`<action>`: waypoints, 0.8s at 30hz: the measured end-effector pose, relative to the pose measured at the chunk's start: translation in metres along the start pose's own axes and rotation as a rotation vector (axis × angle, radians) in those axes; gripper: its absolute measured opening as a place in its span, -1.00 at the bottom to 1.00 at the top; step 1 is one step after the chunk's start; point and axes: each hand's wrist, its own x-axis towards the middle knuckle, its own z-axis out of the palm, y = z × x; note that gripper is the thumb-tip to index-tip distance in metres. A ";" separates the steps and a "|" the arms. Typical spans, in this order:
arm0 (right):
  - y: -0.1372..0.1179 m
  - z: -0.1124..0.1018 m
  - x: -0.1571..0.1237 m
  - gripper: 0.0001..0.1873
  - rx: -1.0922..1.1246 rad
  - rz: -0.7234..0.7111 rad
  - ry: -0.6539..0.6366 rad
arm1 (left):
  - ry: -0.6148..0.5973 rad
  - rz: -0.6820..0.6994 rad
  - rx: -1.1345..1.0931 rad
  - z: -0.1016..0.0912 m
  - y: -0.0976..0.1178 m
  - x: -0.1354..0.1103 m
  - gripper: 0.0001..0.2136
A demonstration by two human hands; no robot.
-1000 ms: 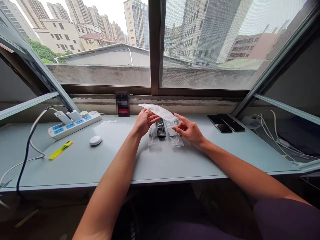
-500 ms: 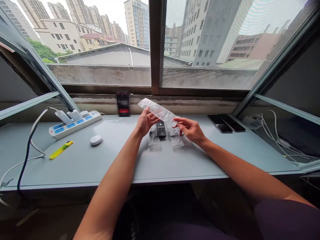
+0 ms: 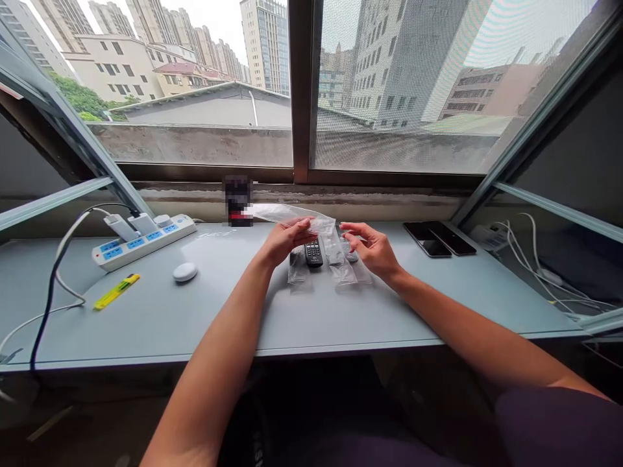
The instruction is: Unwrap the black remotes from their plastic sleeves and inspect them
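My left hand [image 3: 282,240] pinches a long clear plastic bag [image 3: 280,212] and holds it above the grey desk [image 3: 195,311], the bag lying nearly level toward the left. My right hand [image 3: 372,246] is at the bag's right end, fingers curled and touching the plastic. Below the hands a black remote control [image 3: 313,252] lies on the desk between other clear plastic bags [image 3: 343,267] with small items inside.
A white power strip [image 3: 141,239] with plugs and cables sits at the left, near a white round object [image 3: 185,272] and a yellow marker [image 3: 117,291]. Two dark phones [image 3: 439,238] lie at the right, cables beyond them. A dark small box [image 3: 238,200] stands by the window sill.
The clear bag has swung from a slant pointing up-left to nearly level. My right hand has risen and moved in to the bag's right end.
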 end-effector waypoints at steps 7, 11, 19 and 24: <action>-0.008 0.001 -0.003 -0.62 -0.025 -0.137 -0.142 | 0.018 0.018 -0.003 0.001 -0.002 0.002 -0.68; -0.003 0.002 -0.004 -0.61 -0.033 -0.181 -0.159 | -0.060 0.024 0.019 0.002 -0.008 0.001 -0.64; 0.008 0.002 -0.002 -0.58 -0.107 -0.257 -0.228 | -0.200 0.051 0.092 0.004 -0.011 -0.002 -0.51; 0.003 0.002 -0.004 -0.49 -0.077 -0.249 -0.288 | -0.279 0.089 0.164 0.014 -0.010 -0.008 -0.55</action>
